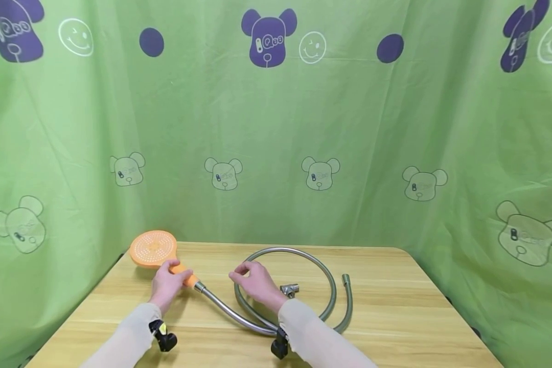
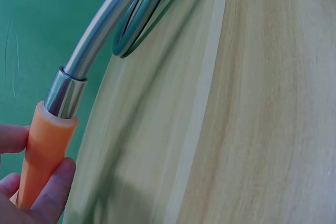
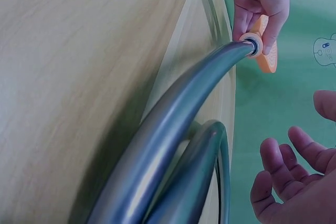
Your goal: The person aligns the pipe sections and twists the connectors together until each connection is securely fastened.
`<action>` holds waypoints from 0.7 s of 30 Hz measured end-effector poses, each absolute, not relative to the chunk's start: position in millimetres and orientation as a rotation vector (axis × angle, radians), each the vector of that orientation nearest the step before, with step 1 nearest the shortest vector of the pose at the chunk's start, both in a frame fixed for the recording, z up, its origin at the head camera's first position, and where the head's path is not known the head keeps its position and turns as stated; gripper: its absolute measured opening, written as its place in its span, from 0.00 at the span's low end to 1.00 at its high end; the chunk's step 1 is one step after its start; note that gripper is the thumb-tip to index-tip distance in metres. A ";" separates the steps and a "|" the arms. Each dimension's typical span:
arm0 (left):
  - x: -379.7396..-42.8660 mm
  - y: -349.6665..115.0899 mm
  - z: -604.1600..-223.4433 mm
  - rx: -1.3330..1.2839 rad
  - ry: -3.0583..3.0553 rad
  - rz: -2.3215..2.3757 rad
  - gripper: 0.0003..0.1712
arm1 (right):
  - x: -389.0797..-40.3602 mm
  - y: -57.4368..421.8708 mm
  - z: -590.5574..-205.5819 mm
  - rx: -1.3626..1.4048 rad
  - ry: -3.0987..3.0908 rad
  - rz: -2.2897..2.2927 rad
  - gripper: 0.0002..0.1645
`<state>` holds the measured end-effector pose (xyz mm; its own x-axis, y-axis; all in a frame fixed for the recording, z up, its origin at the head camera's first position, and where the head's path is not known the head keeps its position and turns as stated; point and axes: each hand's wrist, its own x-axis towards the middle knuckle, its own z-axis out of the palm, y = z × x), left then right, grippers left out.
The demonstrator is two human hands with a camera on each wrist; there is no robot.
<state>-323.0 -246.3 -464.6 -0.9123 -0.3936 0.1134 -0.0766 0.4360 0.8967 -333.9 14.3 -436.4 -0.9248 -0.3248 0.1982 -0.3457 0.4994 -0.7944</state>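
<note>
An orange shower head lies face up at the table's left side, its handle gripped between the thumb and fingers of my left hand. A grey shower hose joins the handle through a metal connector and runs right in a large loop. Above that loop my right hand hovers with loosely bent fingers and holds nothing; in the right wrist view its fingers are spread apart beside the hose. The hose's far end points up at the right.
A small chrome valve fitting lies inside the hose loop, close to my right wrist. The wooden table ends at a back edge against a green curtain. Green curtains also hang on both sides.
</note>
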 end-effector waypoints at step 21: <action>-326.3 -240.7 -474.6 0.434 -2.345 -1.550 0.28 | -339.1 33.9 -432.1 0.668 -2.743 1.264 0.20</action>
<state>-326.3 -240.7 -474.6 -0.9107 -0.4055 0.0784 -0.0868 0.3735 0.9236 -339.1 33.9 -432.1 -0.9057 -0.3629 0.2189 -0.4022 0.5732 -0.7139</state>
